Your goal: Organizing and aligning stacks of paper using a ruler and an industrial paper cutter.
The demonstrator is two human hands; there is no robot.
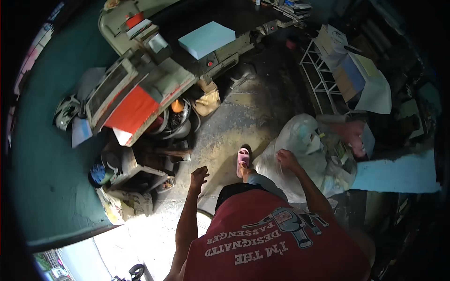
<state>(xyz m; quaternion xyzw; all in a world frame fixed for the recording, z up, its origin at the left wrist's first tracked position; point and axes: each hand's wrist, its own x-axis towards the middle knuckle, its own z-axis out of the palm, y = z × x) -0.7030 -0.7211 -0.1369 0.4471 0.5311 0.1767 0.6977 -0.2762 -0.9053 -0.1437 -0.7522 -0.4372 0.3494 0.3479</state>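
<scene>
My left hand [199, 177] hangs in front of my body above the concrete floor, its fingers curled in with nothing seen in them. To the right, my right hand [287, 159] is also loosely closed and appears empty. In the picture it overlaps the edge of a big translucent plastic bag [276, 171] stuffed with mixed items; whether it touches the bag I cannot tell. Between the hands, one foot in a pink slipper [243, 157] is on the floor [215, 136].
On the left stands a machine with a red sheet [133, 110] draped on it. A pale blue block-like stack [207, 39] lies on the dark machine bed ahead. At right, a white metal rack [318, 75] holds papers and cardboard. A light blue panel [396, 175] lies beside the bag.
</scene>
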